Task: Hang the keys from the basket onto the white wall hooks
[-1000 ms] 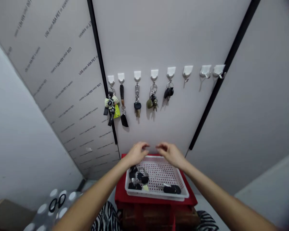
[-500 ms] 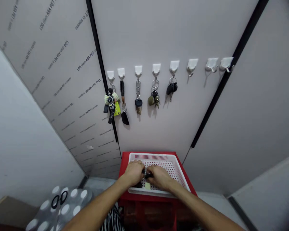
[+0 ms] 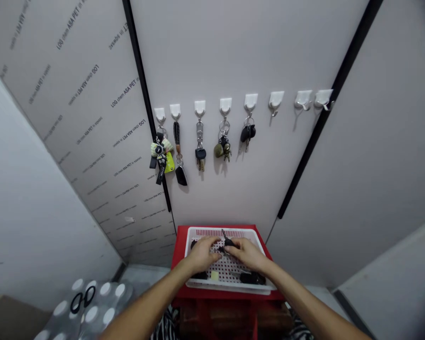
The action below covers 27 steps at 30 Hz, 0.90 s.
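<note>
Both hands are over a white plastic basket [image 3: 230,286]. My right hand [image 3: 250,253] pinches a bunch of keys [image 3: 228,242] by a black key head, one metal blade pointing up toward the basket's back wall. Left of it, my left hand [image 3: 201,254] has thumb and fingers apart around the dark, small end of that bunch; whether it touches is hard to see. In the basket lie black keys [image 3: 251,277] at the front right, a black item [image 3: 200,275] under my left wrist, and a pale yellow piece [image 3: 214,275]. Another dark item [image 3: 193,244] is partly hidden behind my left hand.
The basket stands on a red stand [image 3: 180,245] against the wall. White hooks [image 3: 199,107] run along the wall above; several on the left carry key bunches [image 3: 200,153], and the 3 on the right carry nothing. Scissors [image 3: 82,299] lie on wrapped bottles [image 3: 104,302] at lower left.
My hands have moved apart, and the keys now show in my right fingers with a blade pointing up. Black keys at the basket's front right have come into view. The view has shifted slightly.
</note>
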Tool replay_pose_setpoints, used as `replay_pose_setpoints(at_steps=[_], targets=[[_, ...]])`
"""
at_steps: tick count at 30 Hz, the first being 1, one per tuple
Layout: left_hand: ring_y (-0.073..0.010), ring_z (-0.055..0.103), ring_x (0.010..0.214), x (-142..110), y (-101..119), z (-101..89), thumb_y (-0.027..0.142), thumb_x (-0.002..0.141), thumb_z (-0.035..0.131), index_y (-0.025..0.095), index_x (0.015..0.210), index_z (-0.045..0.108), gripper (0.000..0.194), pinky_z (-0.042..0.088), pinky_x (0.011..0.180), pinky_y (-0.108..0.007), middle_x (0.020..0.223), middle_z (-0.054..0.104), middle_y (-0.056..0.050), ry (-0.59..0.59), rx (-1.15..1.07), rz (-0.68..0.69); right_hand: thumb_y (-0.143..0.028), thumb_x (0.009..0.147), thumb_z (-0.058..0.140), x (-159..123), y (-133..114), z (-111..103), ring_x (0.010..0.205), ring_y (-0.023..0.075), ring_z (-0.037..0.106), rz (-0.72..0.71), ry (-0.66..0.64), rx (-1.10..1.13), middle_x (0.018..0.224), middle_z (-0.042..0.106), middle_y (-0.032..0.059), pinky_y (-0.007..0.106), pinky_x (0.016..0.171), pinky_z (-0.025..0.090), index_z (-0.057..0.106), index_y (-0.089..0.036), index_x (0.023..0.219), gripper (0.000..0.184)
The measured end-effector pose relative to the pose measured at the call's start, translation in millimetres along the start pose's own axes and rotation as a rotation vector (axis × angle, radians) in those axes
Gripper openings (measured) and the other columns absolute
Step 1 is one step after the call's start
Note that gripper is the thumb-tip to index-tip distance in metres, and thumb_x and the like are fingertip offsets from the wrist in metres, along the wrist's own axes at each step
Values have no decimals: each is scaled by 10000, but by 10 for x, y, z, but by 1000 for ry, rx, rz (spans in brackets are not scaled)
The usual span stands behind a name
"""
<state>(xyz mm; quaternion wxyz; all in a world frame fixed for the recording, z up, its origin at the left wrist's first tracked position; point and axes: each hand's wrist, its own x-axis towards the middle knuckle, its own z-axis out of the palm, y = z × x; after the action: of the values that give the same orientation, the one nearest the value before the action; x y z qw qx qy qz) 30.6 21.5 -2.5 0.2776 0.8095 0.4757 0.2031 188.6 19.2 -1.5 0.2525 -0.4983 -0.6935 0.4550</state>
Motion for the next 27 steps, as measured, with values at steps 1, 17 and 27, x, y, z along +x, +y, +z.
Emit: replay_pose_setpoints(at_steps=[1, 17, 27], targets=[[-141, 466, 816, 18, 3, 15, 226, 615, 435, 152, 916, 499, 317, 348, 733, -245, 904, 539, -47, -6, -61, 12, -335, 643, 416, -5, -37, 12, 414, 53, 327, -4, -10, 56, 450, 374, -50, 176, 404, 247, 473, -137, 606, 209], [-62, 374, 518, 30, 14, 71, 174, 586, 442, 120, 623, 508, 92, 302, 508, -179, 548, 449, 31, -72, -607, -78, -359, 599, 476, -16, -274, 30, 391, 44, 391, 26, 104, 404, 455, 419, -57, 184, 416, 331, 407, -141, 544, 235], [-61, 373, 502, 34, 186, -261, 204, 601, 438, 130, 581, 444, 77, 301, 513, -181, 503, 418, 43, 186, -687, -124, -398, 571, 481, 33, -237, -60, 417, 71, 445, 79, 241, 389, 452, 475, -36, 217, 459, 376, 460, -129, 624, 276]])
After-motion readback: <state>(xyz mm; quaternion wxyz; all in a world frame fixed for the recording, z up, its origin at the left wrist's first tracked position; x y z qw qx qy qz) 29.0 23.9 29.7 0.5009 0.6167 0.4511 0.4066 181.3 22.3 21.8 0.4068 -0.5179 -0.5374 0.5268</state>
